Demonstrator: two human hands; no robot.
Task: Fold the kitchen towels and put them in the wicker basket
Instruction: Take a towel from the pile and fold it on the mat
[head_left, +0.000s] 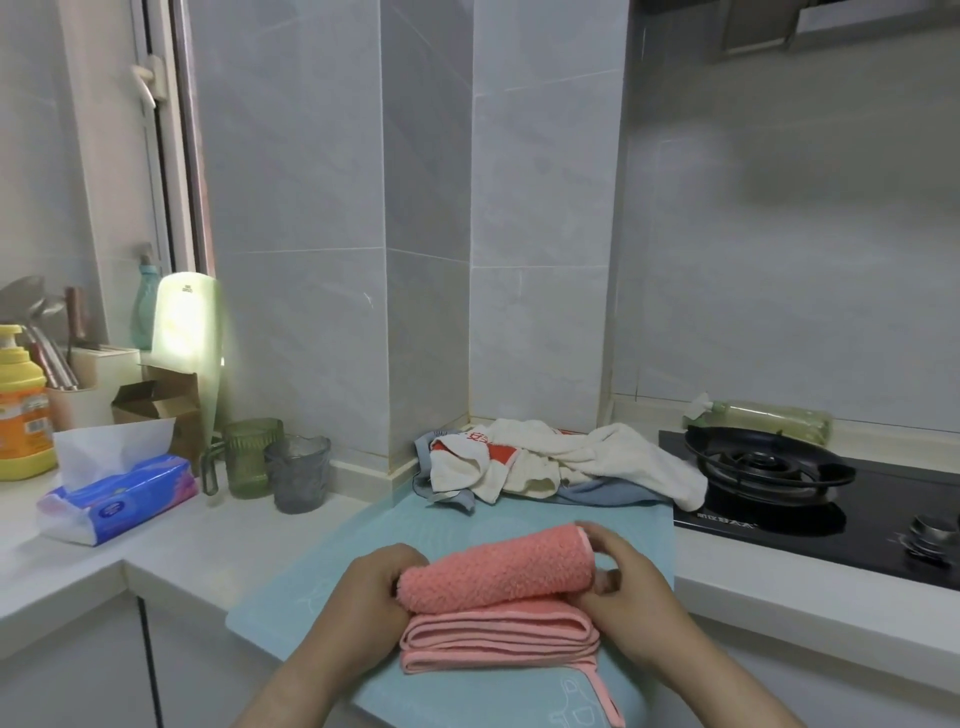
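Now gripping one pink towel (498, 577), half rolled on one blue mat (363, 530): left hand (371, 597) curled round the roll's left end, right hand (623, 587) round its right. Behind, one heap of unfolded towels (561, 457); leftward, two glasses (253, 457) on the worktop (156, 540).

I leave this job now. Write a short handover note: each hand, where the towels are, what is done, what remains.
Left hand grips the left end of the pink towel; right hand grips its right end.
Pink towel lies on the blue mat, partly folded, top part rolled over.
Unfolded towels are piled at the mat's far edge, beside the stove.
Wicker basket: not in view.
To do: finish this towel, fold the pile, put all in the basket.
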